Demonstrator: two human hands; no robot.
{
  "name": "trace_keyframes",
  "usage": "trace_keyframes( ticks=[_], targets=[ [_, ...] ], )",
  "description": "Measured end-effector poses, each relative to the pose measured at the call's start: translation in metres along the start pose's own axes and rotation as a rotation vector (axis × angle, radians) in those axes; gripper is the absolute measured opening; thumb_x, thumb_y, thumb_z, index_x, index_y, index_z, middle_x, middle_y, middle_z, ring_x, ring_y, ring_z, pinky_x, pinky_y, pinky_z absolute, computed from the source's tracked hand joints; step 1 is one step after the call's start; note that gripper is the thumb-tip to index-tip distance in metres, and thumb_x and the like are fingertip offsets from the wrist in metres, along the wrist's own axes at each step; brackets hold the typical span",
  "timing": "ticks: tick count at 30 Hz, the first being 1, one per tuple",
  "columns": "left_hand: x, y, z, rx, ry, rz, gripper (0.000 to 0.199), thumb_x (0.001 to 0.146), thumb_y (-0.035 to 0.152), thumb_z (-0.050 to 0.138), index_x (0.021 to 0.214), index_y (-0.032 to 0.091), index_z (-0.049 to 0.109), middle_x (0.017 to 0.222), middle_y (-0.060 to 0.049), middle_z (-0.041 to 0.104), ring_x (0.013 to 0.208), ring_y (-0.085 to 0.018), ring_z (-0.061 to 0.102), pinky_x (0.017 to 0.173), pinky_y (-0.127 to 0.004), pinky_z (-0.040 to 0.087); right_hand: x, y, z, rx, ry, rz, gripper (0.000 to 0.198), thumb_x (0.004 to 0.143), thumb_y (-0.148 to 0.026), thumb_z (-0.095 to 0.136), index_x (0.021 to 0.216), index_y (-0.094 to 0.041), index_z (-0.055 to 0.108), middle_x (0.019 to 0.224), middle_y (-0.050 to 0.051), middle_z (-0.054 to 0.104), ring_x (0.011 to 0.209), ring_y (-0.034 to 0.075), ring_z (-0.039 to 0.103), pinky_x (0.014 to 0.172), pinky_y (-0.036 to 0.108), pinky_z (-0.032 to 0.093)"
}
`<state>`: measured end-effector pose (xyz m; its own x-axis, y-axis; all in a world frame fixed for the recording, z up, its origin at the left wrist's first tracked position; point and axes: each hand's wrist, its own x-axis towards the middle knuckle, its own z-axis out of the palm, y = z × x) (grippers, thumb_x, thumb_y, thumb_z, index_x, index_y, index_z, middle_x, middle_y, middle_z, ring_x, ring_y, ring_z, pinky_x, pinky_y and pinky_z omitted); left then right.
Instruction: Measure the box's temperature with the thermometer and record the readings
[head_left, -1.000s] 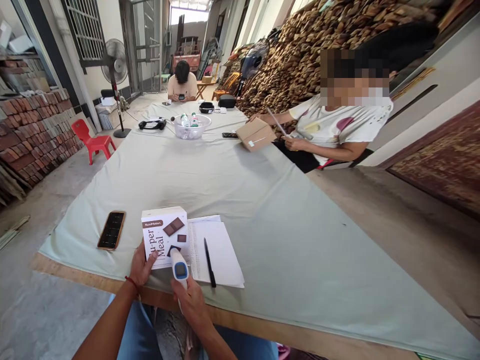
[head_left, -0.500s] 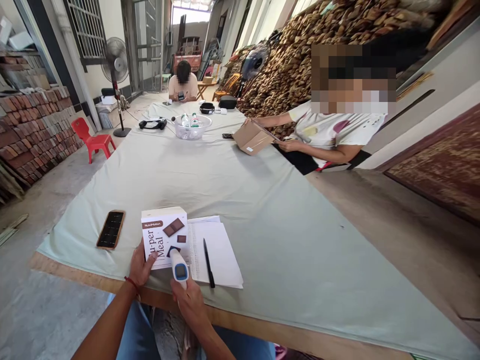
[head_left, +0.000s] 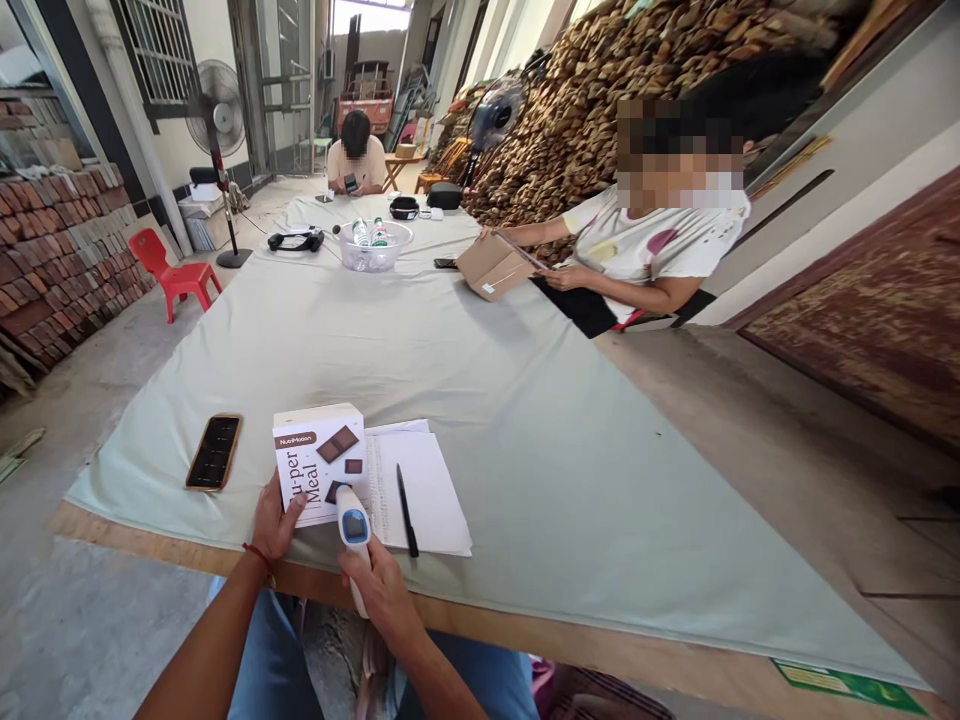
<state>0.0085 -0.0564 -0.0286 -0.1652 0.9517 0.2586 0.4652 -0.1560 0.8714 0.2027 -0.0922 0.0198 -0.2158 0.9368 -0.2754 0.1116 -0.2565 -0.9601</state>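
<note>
White paperboard carton (head_left: 326, 455), flat-faced block, smooth printed front with brown shapes and "NutriMotion" lettering, sits near the table's near edge, front towards the wearer; taking it as clock centre, left hand (head_left: 276, 520) grips its 7 o'clock corner, thumb pressed on the front, other fingers mostly hidden behind, so can't tell their spread; right hand (head_left: 381, 590) at 5 o'clock, fingers curled round the handle of a white plastic handheld device (head_left: 355, 535), rounded body, blue-rimmed screen; its nose overlaps the carton's lower right, can't tell if it touches.

Phone (head_left: 214, 453) at 9, dark glass slab, orange-brown edging, lying flat; paper sheets (head_left: 439, 500) at 3 to 4, thin, overlapping, handwriting on the left part; slim black pen (head_left: 406, 510) lies across them; all on wrinkled pale green cloth (head_left: 600, 500) over a wooden tabletop.

Further out: round translucent plastic bowl (head_left: 386, 258) with bottles, past 12; co-worker in printed white shirt (head_left: 660, 225) between 1 and 2, hands at an open brown cardboard box (head_left: 491, 275); red plastic chair (head_left: 191, 277) between 10 and 11; rough stacked bricks (head_left: 67, 260) at 10.
</note>
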Motion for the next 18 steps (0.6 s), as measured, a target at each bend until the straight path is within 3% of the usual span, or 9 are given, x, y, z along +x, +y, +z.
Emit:
trace_keyframes(
  ticks=[9, 14, 18],
  targets=[
    [0.005, -0.005, -0.002, 0.007, 0.044, -0.021, 0.045, 0.084, 0.048, 0.056, 0.116, 0.016, 0.060, 0.111, -0.013, 0.069, 0.102, -0.031, 0.063, 0.091, -0.045, 0.048, -0.025, -0.015, -0.047, 0.079, 0.079, -0.042, 0.035, 0.078, -0.054, 0.057, 0.077, -0.018, 0.058, 0.059, -0.001, 0.058, 0.057, 0.016, 0.050, 0.056, 0.026, 0.038],
    [0.009, 0.008, -0.006, -0.128, 0.033, -0.178, 0.056, 0.068, 0.055, 0.070, 0.108, 0.017, 0.060, 0.103, -0.011, 0.072, 0.095, -0.031, 0.067, 0.084, -0.045, 0.055, -0.043, -0.021, -0.069, 0.122, 0.147, -0.064, 0.043, 0.078, -0.061, 0.059, 0.076, -0.018, 0.060, 0.060, 0.000, 0.058, 0.058, 0.016, 0.051, 0.057, 0.026, 0.040],
    [0.005, 0.019, -0.016, -0.167, 0.005, -0.273, 0.063, 0.055, 0.050, 0.081, 0.104, 0.019, 0.058, 0.097, -0.009, 0.073, 0.091, -0.031, 0.069, 0.079, -0.045, 0.058, -0.052, -0.015, -0.086, 0.081, 0.174, -0.076, 0.045, 0.079, -0.062, 0.059, 0.084, -0.017, 0.063, 0.066, 0.001, 0.062, 0.065, 0.019, 0.057, 0.061, 0.027, 0.044]
  ],
)
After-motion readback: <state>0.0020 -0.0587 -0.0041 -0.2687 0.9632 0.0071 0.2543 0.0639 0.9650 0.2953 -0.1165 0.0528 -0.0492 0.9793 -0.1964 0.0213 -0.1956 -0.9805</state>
